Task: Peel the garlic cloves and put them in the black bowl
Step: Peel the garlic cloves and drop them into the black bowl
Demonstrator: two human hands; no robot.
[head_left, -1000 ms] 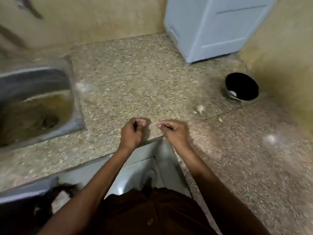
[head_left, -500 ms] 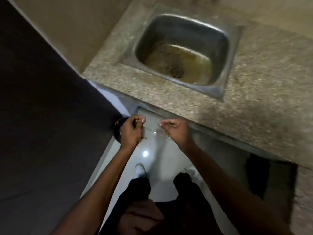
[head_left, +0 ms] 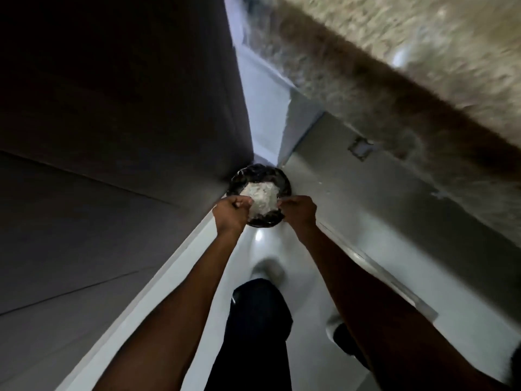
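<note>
My left hand (head_left: 232, 211) is curled into a fist over the near left rim of a round black bin (head_left: 259, 174) on the floor. A small pale bit, seemingly a garlic clove (head_left: 239, 205), shows between its fingers. My right hand (head_left: 298, 211) hovers over the bin's near right rim with thumb and fingertips pinched together; nothing is visible between them. A heap of white papery garlic skins (head_left: 262, 197) lies inside the bin. The black bowl is out of view.
A dark panel (head_left: 112, 136) stands close on the left. The speckled stone counter (head_left: 408, 66) runs overhead on the right, blurred, with a grey cabinet front (head_left: 380, 198) below it. My legs and shoes stand on the pale floor (head_left: 265, 244).
The view has swung from the counter and sink down to the floor. Both hands have moved from the counter edge to above the black bin, still closed.
</note>
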